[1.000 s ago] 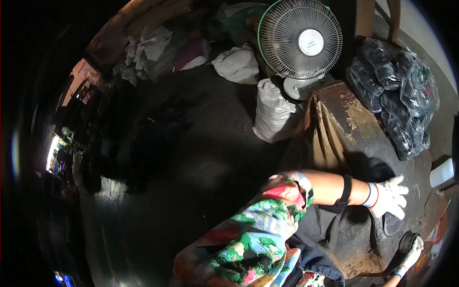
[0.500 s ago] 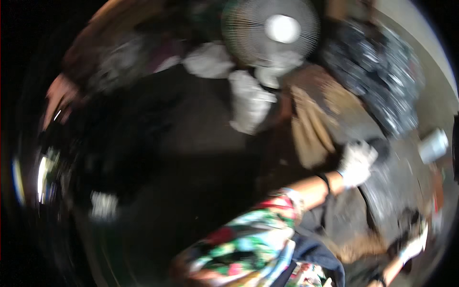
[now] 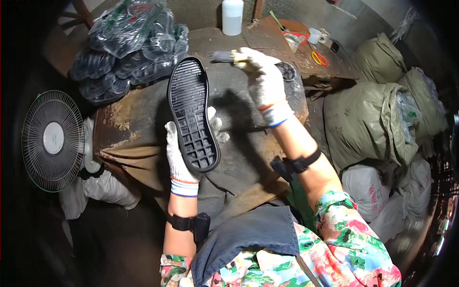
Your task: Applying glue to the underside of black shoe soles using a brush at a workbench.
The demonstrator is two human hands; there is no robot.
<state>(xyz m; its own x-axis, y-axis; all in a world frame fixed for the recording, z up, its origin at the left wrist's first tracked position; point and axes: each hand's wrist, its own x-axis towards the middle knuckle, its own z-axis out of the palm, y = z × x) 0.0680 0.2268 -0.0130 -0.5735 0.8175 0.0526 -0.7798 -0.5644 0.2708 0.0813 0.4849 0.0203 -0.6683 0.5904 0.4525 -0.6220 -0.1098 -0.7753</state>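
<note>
My left hand (image 3: 179, 161), in a white knit glove, is closed round a black shoe sole (image 3: 193, 115). The sole is held up over the worktable, its gridded and ribbed side facing me. My right hand (image 3: 266, 85), also gloved, grips a brush with dark bristles (image 3: 221, 57). The bristles point left, toward the sole's upper end, and stay apart from it. Right beside my right hand sits a small round container with a dark, crusted rim (image 3: 288, 71), partly hidden by the hand.
Clear plastic-wrapped dark parts (image 3: 136, 52) are piled at the table's far left. A white bottle (image 3: 232, 18) stands at the back, yellow-orange scissors (image 3: 319, 58) at far right. A fan (image 3: 53, 137) is on the left; green sacks (image 3: 363, 122) and white sacks (image 3: 364, 191) stand right.
My view has swung from the fan side round to the worktable. The sole is now plainly seen raised in my left hand, and the brush shows in my right; earlier both hands were blurred.
</note>
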